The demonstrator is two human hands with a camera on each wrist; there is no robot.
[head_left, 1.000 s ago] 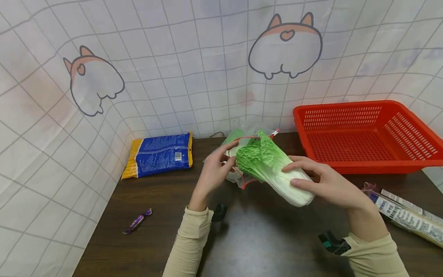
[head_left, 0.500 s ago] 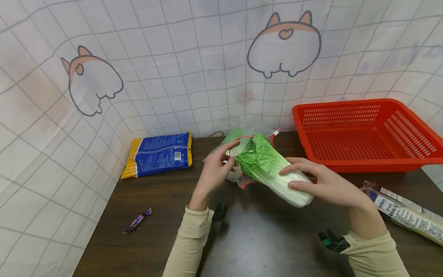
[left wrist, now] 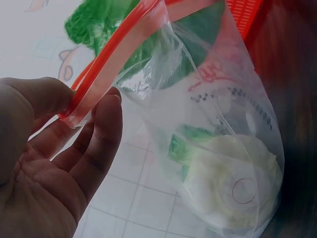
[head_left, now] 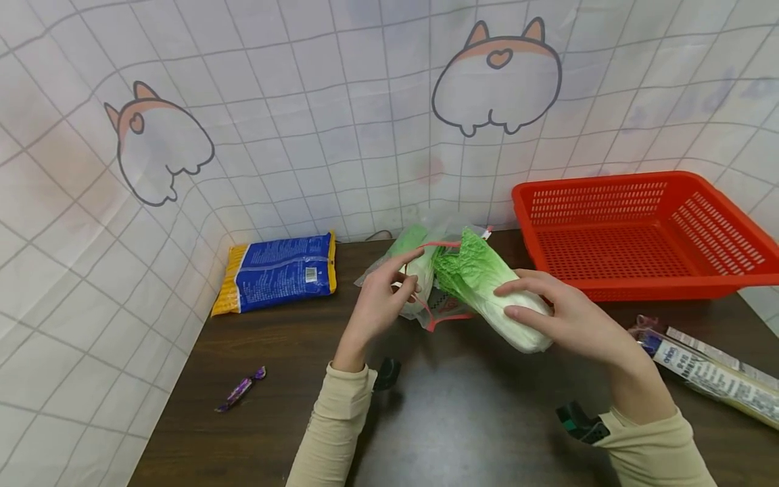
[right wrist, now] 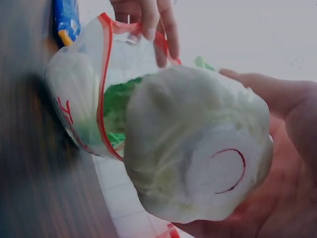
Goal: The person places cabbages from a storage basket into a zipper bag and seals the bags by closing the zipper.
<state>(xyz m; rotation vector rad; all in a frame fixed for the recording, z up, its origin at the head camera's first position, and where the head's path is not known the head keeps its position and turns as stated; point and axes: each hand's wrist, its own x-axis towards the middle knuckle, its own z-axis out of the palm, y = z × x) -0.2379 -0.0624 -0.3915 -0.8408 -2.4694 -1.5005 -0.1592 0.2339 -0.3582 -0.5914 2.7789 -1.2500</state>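
My left hand [head_left: 380, 294] pinches the red rim of a clear zip bag [left wrist: 163, 111] between thumb and fingers. A Chinese cabbage [left wrist: 223, 183] lies inside that bag, its pale root end showing through the plastic. My right hand [head_left: 575, 318] grips a second Chinese cabbage [head_left: 496, 297] round its white base, tilted with the leafy end toward the bag. In the right wrist view, that cabbage's base [right wrist: 218, 163] faces the camera and covers part of the bag's mouth. Green leaves show within the red rim; how far in they reach is hidden.
At the back right stands a red plastic basket [head_left: 639, 294]. A blue and yellow packet [head_left: 286, 270] lies at the back left, a purple-wrapped candy [head_left: 241, 390] nearer the front. Long printed packaging [head_left: 712, 372] lies at the right edge. The patterned wall sheet closes off the back.
My right hand has turned the cabbage a little, and its leafy end has shifted right, away from my left fingers. More of the bagged cabbage shows. The left hand keeps its place on the rim.
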